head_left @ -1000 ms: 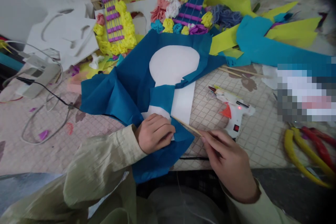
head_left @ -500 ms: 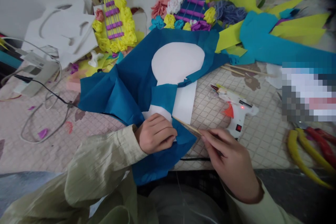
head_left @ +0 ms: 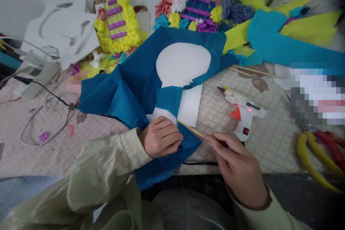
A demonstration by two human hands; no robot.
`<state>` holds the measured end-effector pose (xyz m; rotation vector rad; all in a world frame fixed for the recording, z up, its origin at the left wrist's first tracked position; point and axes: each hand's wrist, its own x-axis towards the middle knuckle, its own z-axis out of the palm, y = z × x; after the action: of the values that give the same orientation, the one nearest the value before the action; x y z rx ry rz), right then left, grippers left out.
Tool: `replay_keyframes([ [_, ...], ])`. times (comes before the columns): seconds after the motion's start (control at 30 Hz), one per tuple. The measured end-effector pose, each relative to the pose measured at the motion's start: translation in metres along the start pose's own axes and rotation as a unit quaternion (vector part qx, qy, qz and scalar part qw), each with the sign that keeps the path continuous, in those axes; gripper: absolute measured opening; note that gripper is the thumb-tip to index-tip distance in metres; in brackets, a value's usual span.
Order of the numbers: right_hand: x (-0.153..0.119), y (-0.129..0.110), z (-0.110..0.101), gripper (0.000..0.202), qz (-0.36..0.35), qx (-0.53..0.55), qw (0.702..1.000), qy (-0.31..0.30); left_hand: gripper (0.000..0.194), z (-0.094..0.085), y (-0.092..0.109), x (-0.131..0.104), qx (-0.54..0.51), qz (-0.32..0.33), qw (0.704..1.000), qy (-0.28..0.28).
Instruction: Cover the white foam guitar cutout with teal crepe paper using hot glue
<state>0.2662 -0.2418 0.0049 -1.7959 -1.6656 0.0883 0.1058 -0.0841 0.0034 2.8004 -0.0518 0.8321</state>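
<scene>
A large blue paper sheet (head_left: 134, 75) lies creased on the table, partly folded over a white cutout (head_left: 183, 61) with a rounded top. My left hand (head_left: 161, 137) is closed on the lower part of the blue paper, beside the white piece; its fingertips are curled under. In my right hand (head_left: 237, 161) a thin wooden stick (head_left: 192, 129) is pinched between thumb and fingers. The far tip of the stick touches the edge of the blue paper, just right of my left hand. A white glue gun (head_left: 244, 115) with a lit red light lies beyond my right hand.
Yellow-handled scissors (head_left: 309, 154) and a red-handled tool (head_left: 330, 149) lie at the right. Paper-decorated stringed shapes (head_left: 117, 18) stand at the back, near turquoise paper (head_left: 269, 39). A power strip (head_left: 36, 79) with cables sits left. More sticks (head_left: 258, 71) lie behind the glue gun.
My right hand has shifted very slightly, with the stick still in its fingers. My left hand and the blue paper look nearly the same.
</scene>
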Motion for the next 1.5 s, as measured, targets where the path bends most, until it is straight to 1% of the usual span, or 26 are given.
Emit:
replay_keyframes([
  [0.17, -0.003, -0.004, 0.000, 0.038, -0.003, 0.013, 1.000, -0.001, 0.009, -0.001, 0.000, 0.001, -0.003, 0.004, 1.000, -0.005],
  [0.33, -0.004, -0.004, 0.000, 0.044, -0.012, 0.023, 1.000, -0.004, 0.010, -0.001, 0.000, 0.001, -0.003, 0.007, 1.000, -0.009],
  [0.4, -0.003, -0.004, -0.001, 0.043, -0.001, 0.026, 1.000, 0.011, 0.010, -0.001, 0.000, 0.000, -0.003, 0.005, 1.000, -0.009],
  [0.5, -0.001, -0.006, -0.002, 0.035, 0.030, 0.029, 0.997, 0.057, 0.010, -0.001, -0.001, 0.000, -0.006, 0.007, 1.000, -0.009],
  [0.53, 0.000, -0.007, -0.002, 0.032, 0.040, 0.028, 0.997, 0.063, 0.010, -0.001, -0.001, 0.000, -0.007, 0.008, 1.000, -0.008],
  [0.67, 0.001, -0.009, 0.000, 0.027, 0.053, 0.036, 0.997, 0.036, 0.011, -0.001, -0.001, 0.000, -0.010, 0.008, 1.000, -0.004],
  [0.83, -0.001, -0.008, 0.002, 0.026, 0.039, 0.059, 0.997, 0.025, 0.011, -0.001, -0.001, 0.000, -0.012, 0.008, 1.000, 0.005],
  [1.0, 0.001, -0.005, 0.000, 0.027, 0.028, 0.072, 0.997, 0.007, 0.014, -0.001, -0.001, 0.000, -0.019, 0.005, 1.000, 0.009],
  [1.07, 0.001, -0.005, -0.001, 0.026, 0.025, 0.068, 0.997, 0.014, 0.014, -0.001, 0.000, 0.000, -0.021, -0.003, 1.000, 0.009],
  [1.23, -0.006, -0.010, 0.000, 0.029, 0.048, 0.042, 0.996, 0.057, 0.016, -0.002, 0.000, 0.000, -0.039, -0.017, 0.999, 0.028],
  [1.37, -0.011, -0.010, 0.002, 0.030, 0.038, 0.057, 0.996, 0.051, 0.016, -0.002, 0.001, 0.000, -0.051, -0.027, 0.998, 0.037],
  [1.5, -0.013, -0.009, 0.003, 0.031, 0.031, 0.070, 0.996, 0.046, 0.016, -0.003, 0.001, 0.000, -0.058, -0.019, 0.998, 0.036],
])
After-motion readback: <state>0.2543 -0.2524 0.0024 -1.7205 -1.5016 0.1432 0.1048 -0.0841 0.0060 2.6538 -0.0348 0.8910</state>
